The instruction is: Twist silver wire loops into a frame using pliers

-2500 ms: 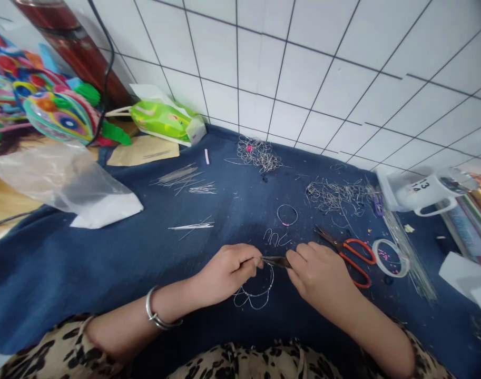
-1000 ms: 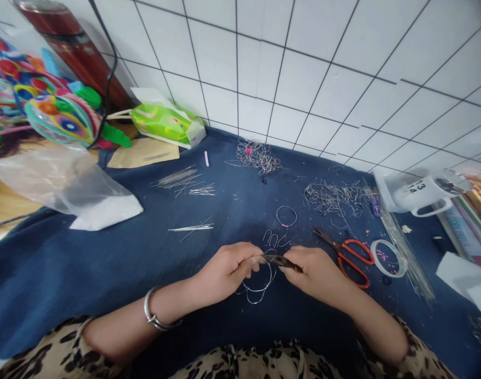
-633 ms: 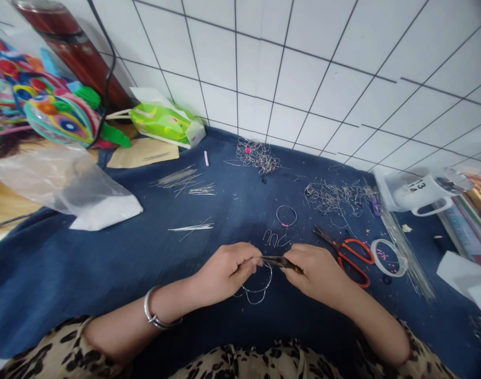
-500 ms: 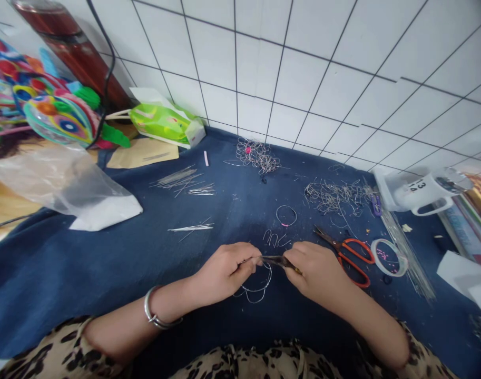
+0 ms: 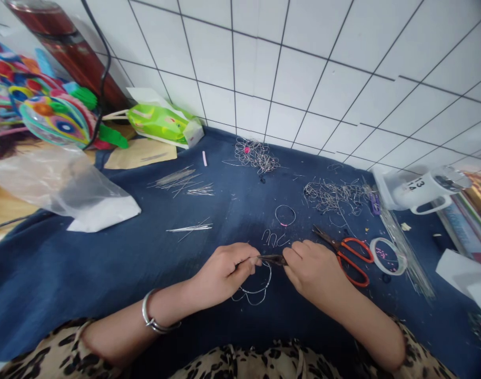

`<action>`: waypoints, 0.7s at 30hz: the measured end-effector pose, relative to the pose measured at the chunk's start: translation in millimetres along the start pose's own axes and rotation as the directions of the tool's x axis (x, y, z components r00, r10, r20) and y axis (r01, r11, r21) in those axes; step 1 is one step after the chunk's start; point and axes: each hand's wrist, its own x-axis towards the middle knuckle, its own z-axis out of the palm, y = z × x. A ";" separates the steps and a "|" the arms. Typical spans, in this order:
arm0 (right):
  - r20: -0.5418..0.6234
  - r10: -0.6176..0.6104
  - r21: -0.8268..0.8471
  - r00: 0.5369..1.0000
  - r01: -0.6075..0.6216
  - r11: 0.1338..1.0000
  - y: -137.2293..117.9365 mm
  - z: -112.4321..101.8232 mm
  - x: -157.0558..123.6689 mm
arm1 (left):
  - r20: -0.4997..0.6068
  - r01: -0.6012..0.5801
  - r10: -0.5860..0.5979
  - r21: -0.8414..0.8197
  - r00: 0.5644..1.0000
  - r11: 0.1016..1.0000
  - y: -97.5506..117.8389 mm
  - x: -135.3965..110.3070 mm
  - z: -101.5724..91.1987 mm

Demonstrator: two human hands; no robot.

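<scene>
Head view, left hand: the left hand (image 5: 224, 271) pinches the top of the bent silver wire frame (image 5: 254, 289), fingers closed on it.
Right hand: the right hand (image 5: 309, 268) is clenched around the small dark pliers (image 5: 272, 259), whose tips meet the wire between the two hands.
Wire position: the frame's loops lie just below the hands on the dark blue cloth (image 5: 106, 263), near the person's body.
Open room: bare cloth stretches left of the left hand.
Crowded side: the orange-handled scissors (image 5: 349, 252) lie just beside the right hand, with the clear round ring holding pink beads (image 5: 388, 256) beyond them.
Ahead: small bent wire hooks (image 5: 274, 238) lie just beyond the knuckles.
Edges: the cloth ends at the white tiled wall (image 5: 303, 68).
Writing: the white mug (image 5: 425, 189) on its side reads "13". The line beneath is unclear.
</scene>
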 end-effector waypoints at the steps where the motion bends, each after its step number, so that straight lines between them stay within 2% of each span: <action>1: 0.000 -0.002 0.005 1.000 0.002 1.000 0.3 0.7 0.0 | 0.002 0.007 -0.007 -0.006 1.000 1.000 0.2 -0.1 0.3; 4: 0.005 0.002 0.043 1.000 -0.002 0.999 2.4 3.7 0.2 | 0.010 0.022 -0.021 -0.020 1.000 1.000 0.6 -0.5 0.6; 7: 0.053 0.000 0.186 0.999 -0.009 0.982 6.1 6.4 1.6 | 0.026 0.017 -0.016 -0.037 1.000 0.999 0.2 -1.1 -0.3; 10: 0.136 -0.024 0.391 0.990 -0.031 0.920 9.3 7.9 3.8 | 0.037 -0.015 0.016 -0.036 0.999 0.999 -2.2 -2.0 -1.7; 13: 0.186 -0.038 0.524 0.982 -0.067 0.849 10.8 8.4 6.4 | 0.029 -0.067 0.068 -0.018 0.997 0.998 -5.7 -2.7 -2.8; 17: 0.185 -0.046 0.584 0.982 -0.073 0.809 11.0 8.7 8.4 | 0.008 -0.153 0.153 0.014 0.988 0.988 -8.9 -3.5 -3.3; 21: 0.148 -0.058 0.552 0.987 -0.034 0.833 11.6 8.7 7.2 | -0.015 -0.223 0.224 0.057 0.974 0.973 -11.0 -3.9 -2.7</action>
